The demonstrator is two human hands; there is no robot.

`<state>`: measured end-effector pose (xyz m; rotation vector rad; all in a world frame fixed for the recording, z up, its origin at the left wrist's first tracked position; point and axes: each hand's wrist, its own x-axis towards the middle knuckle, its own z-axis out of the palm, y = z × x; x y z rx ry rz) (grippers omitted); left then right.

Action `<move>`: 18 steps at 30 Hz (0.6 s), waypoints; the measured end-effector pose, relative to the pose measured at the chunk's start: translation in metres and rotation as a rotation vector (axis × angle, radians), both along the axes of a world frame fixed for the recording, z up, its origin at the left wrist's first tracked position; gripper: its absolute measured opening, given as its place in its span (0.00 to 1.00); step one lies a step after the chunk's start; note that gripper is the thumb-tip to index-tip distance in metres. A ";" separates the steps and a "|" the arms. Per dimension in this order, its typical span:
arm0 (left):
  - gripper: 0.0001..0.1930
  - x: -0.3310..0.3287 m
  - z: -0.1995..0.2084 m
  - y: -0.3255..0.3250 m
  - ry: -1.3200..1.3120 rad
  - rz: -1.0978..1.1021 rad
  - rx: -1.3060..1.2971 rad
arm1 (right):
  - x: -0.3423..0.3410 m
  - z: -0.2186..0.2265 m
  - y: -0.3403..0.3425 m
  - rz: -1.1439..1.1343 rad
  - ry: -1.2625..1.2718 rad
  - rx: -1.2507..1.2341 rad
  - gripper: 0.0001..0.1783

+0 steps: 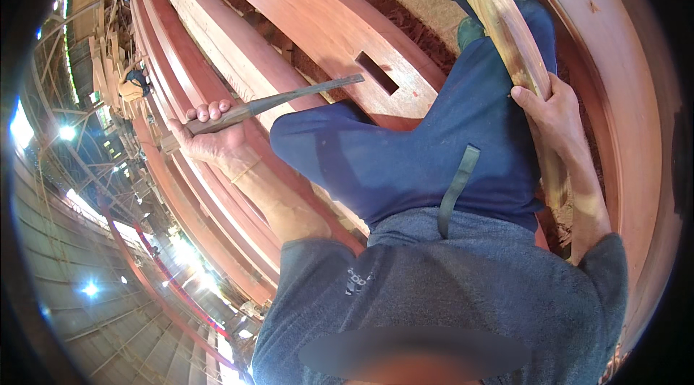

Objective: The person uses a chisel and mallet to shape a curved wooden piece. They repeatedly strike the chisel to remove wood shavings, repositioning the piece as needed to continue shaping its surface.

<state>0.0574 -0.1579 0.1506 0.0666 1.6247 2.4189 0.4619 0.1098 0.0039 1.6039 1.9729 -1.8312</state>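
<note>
My left hand (220, 143), palm turned up, has its fingers wrapped round the wooden handle of a long chisel (307, 91). The narrow metal blade points right, its tip a little left of a rectangular mortise hole (377, 73) cut in a reddish timber beam (311, 5). Whether the tip touches the beam I cannot tell. In my right hand (558, 114) is a thick, slightly curved wooden club (506, 23), gripped near its middle. Its broad end reaches up over my right leg, and its lower part runs down beside my thigh.
Several long timber beams (217, 31) lie side by side to the left. Another large curved timber (607, 60) flanks my right side. Wood shavings (426, 34) cover the ground beyond the mortised beam. A person (134, 84) is far off at the left, under the shed roof.
</note>
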 end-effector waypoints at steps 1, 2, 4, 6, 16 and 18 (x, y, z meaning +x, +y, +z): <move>0.26 0.004 -0.001 0.003 0.046 -0.052 -0.014 | 0.000 0.000 -0.001 -0.004 0.012 -0.010 0.30; 0.25 0.008 -0.003 0.007 0.082 -0.064 -0.012 | 0.000 0.001 -0.001 0.002 0.010 0.009 0.30; 0.23 0.019 -0.007 0.017 0.138 -0.118 -0.004 | -0.001 0.005 -0.001 0.043 -0.037 -0.019 0.30; 0.20 0.032 -0.014 0.029 0.172 -0.200 0.001 | -0.004 0.014 0.000 0.076 0.026 0.025 0.31; 0.08 0.071 -0.087 0.084 0.493 -0.508 -0.373 | -0.077 0.086 0.004 -0.003 0.685 0.341 0.37; 0.09 0.070 -0.106 0.089 0.524 -0.528 -0.363 | -0.086 0.098 0.007 0.070 0.726 0.356 0.35</move>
